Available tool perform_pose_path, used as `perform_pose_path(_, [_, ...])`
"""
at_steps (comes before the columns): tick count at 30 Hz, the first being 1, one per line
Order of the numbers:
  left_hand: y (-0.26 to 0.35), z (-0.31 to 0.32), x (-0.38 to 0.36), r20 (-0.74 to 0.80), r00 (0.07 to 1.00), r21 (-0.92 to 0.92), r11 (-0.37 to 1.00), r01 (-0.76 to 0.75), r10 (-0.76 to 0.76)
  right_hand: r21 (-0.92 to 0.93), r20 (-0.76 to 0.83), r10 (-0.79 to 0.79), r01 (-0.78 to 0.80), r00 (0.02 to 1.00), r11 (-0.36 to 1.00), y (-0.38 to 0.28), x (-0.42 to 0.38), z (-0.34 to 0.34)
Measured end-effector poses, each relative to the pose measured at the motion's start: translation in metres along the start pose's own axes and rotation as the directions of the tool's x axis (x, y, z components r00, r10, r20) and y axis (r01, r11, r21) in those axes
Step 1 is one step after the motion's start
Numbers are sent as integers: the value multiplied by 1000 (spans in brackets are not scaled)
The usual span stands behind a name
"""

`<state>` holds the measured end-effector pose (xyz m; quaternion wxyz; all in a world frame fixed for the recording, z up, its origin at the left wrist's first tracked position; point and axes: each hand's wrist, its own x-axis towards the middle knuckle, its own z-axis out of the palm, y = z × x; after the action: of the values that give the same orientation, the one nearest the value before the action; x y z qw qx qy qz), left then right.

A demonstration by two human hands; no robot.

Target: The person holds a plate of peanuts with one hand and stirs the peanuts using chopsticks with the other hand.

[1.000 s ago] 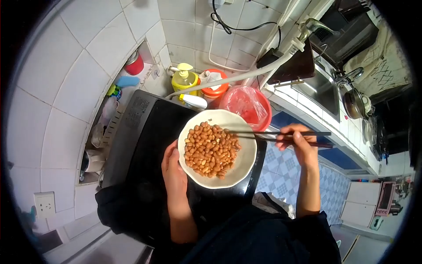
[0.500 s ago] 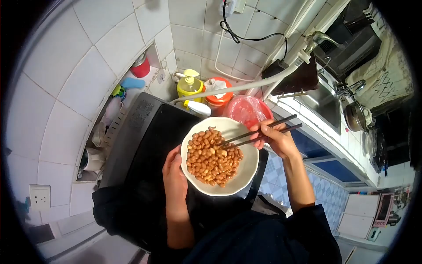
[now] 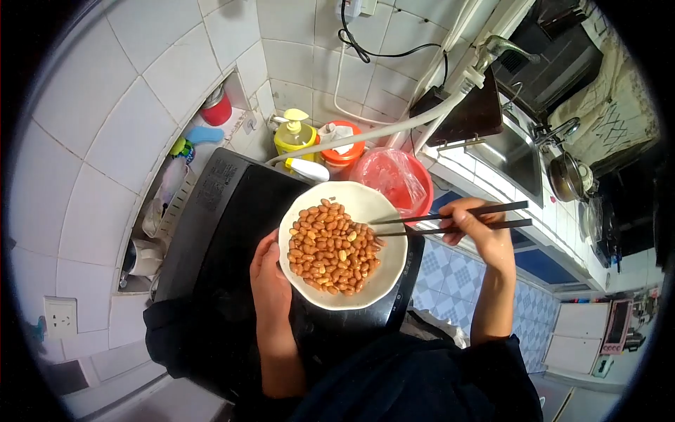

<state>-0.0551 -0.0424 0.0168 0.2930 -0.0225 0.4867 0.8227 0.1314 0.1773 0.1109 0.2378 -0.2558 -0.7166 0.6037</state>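
Note:
A cream bowl [image 3: 388, 266] with a wavy rim holds a heap of reddish-brown peanuts [image 3: 330, 246], a few of them pale. My left hand [image 3: 271, 285] grips the bowl's left side, its fingers partly hidden beneath. Two dark chopsticks [image 3: 460, 224] are pinched in my right hand [image 3: 478, 228], to the right of the bowl. They reach over the right rim, and their tips are at the right edge of the peanuts. No peanut shows clearly between the tips.
Under the bowl is a black-topped appliance [image 3: 232, 232]. Behind it stand a yellow pump bottle [image 3: 294, 133], an orange tub [image 3: 342, 151] and a red bin [image 3: 394, 179] with a plastic liner. A pale hose [image 3: 380, 132] crosses above. A sink [image 3: 510, 162] sits in the right counter.
My right hand has moved right, drawing the chopstick tips from the middle of the peanuts to their right edge. The chopsticks now lie flatter. The bowl has shifted slightly left in view.

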Motion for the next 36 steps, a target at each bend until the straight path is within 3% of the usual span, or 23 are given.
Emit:
perform_pose_path(6, [1, 1, 0, -19, 1000, 9, 1000, 1, -1, 225, 104, 239, -257, 965, 940, 43, 20, 33])
perform_pose_path(13, [2, 0, 0, 15, 1000, 55, 998, 11, -12, 377, 166, 181, -232, 969, 897, 39, 19, 35])
perform_pose_path(17, [4, 2, -2, 0, 1000, 68, 997, 27, -27, 266, 158, 115, -154, 981, 951, 27, 7, 30])
perform_pose_path(20, [2, 0, 0, 0, 1000, 53, 998, 27, -27, 233, 242, 63, -121, 968, 965, 16, -5, 15])
perform_pose_path(25, [0, -1, 1, 22, 1000, 50, 999, 4, -5, 255, 142, -88, 49, 986, 966, 10, -13, 1])
perform_pose_path(32, [2, 2, -1, -1, 1000, 31, 999, 13, -13, 266, 186, 21, -71, 982, 961, 19, -14, 28])
perform_pose_path(36, [-1, -2, 2, 1, 1000, 5, 1000, 10, -10, 290, 164, 11, -58, 986, 955, 24, -14, 24])
